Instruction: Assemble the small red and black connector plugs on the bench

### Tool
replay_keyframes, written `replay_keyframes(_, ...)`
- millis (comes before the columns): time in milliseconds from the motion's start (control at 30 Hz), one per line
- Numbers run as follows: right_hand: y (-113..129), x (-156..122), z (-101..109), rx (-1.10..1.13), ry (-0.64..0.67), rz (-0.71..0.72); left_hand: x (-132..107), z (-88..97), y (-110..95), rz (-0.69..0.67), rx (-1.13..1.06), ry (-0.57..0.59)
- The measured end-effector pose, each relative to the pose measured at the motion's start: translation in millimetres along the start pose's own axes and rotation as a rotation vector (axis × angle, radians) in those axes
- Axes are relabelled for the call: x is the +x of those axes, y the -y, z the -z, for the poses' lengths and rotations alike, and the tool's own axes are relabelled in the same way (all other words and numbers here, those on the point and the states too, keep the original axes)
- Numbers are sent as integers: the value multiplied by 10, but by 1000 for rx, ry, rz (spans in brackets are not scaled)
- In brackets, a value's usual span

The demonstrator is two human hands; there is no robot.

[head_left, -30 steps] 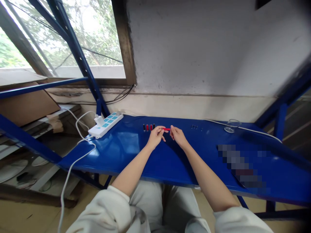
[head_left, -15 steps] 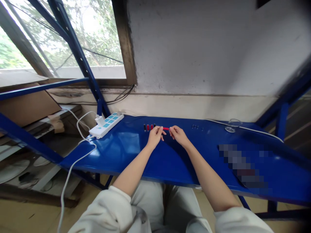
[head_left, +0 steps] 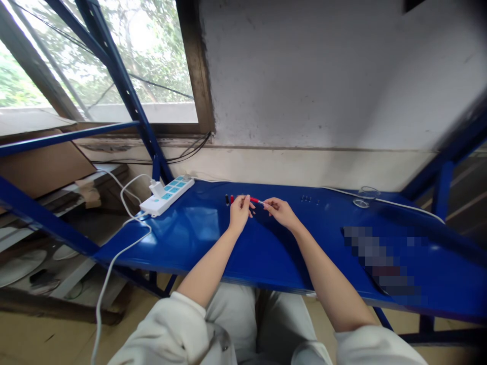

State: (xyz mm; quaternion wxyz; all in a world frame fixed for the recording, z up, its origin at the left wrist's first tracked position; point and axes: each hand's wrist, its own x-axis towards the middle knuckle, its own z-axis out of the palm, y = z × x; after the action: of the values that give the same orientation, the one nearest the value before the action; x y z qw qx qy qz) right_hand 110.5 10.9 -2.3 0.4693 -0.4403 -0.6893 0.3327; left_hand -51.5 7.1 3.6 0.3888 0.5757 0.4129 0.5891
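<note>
Above the blue table, a slim red pen spans the gap between my two hands. Its left end is pinched in the fingers of my left hand. The other end, which looks pale or clear, sits in the closed fingertips of my right hand. Just beyond my left hand stand a short black cylinder and a short red cylinder, like pen caps. My left hand partly hides others in that row.
Several tiny clear pieces stand right of my hands. A clear round container is farther right, by a white cable. A white power strip lies at the left. Something pixelated covers the right front.
A pale section now shows between the red part and my right fingers. The pen tilts down to the right, and my left hand has shifted slightly left.
</note>
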Motion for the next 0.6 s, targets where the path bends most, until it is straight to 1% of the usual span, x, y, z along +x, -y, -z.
replay_keyframes(67, 2, 5, 18, -12, -29, -5, 5, 10, -7, -3, -2, -57)
replay_keyframes(100, 8, 7, 25, -9, -51, -15, 6, 12, -11, 0, -4, -60)
replay_keyframes(233, 43, 12, 40, 57, -142, -77, 9, 7, -21, 17, -9, -10)
replay_keyframes(367, 56, 16, 43, 125, -219, -114, 12, 8, 2, 31, -13, -14)
replay_keyframes(433, 58, 16, 35, 127, -238, -97, 8, 6, 27, 38, 3, 29)
replay_keyframes(500, 60, 12, 19, 97, -234, -47, 0, -4, 51, 49, 23, 119)
replay_keyframes(567, 61, 4, -4, 51, -201, 5, -8, -16, 67, 56, 34, 194)
replay_keyframes(600, 60, 0, -15, 29, -171, 21, -11, -21, 71, 54, 33, 209)
